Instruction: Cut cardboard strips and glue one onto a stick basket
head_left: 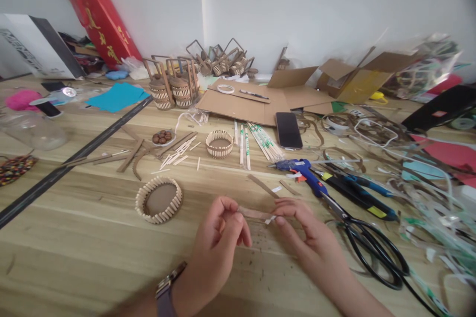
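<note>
My left hand (221, 237) is closed, pinching one end of a short brown strip (255, 214). The strip's other end is pinched by my right hand (303, 228), where a small white scrap (270, 219) shows at the fingertips. Another brown strip (262, 185) lies just beyond my right fingers. To the left of my hands rests a round basket base (143, 208) ringed with short wooden sticks. A smaller stick ring (219, 151) sits farther back. Dark crumbs are scattered on the table below the strip.
A blue glue gun (303, 166), black scissors (375, 242) and a black cutter (357, 195) lie at right. Behind are a phone (289, 131), wrapped chopsticks (264, 141), a cardboard sheet (245, 106) and small finished baskets (182, 91). Loose sticks (178, 153) and brown beads (162, 136) lie at left.
</note>
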A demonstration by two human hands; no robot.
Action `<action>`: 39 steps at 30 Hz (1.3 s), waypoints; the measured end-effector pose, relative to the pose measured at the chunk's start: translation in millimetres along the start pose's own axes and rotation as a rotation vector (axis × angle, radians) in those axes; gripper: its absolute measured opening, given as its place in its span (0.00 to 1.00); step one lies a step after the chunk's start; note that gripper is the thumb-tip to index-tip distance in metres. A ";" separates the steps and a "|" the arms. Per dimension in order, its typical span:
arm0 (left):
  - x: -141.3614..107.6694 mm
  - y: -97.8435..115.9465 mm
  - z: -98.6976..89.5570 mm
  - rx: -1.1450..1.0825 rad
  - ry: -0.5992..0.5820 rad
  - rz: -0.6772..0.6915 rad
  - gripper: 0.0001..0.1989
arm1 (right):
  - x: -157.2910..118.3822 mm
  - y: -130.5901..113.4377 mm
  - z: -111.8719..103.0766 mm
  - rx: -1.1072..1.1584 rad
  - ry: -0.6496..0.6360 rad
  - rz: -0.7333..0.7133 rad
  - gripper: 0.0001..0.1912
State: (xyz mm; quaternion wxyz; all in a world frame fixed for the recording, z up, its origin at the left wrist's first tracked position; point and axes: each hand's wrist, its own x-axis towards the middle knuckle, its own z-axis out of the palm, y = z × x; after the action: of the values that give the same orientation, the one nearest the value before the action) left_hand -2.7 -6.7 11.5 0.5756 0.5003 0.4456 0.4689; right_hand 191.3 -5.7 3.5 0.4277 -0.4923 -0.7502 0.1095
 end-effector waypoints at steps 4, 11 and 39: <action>1.8 2.1 0.0 0.010 -0.082 -0.045 0.11 | -1.8 -5.1 0.5 0.032 -0.013 0.044 0.06; 3.9 -2.8 3.3 0.082 -0.256 -0.162 0.12 | -6.5 -14.5 4.1 0.093 -0.056 0.008 0.06; 2.0 -4.0 4.7 0.177 -0.220 -0.132 0.09 | -7.1 -18.4 6.1 0.116 -0.076 -0.086 0.08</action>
State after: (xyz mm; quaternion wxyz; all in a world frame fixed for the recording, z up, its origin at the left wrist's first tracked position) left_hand 2.6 -5.7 7.9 0.6042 0.5672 0.4513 0.3311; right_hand 175.9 -19.1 6.8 0.4312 -0.4295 -0.7787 0.1527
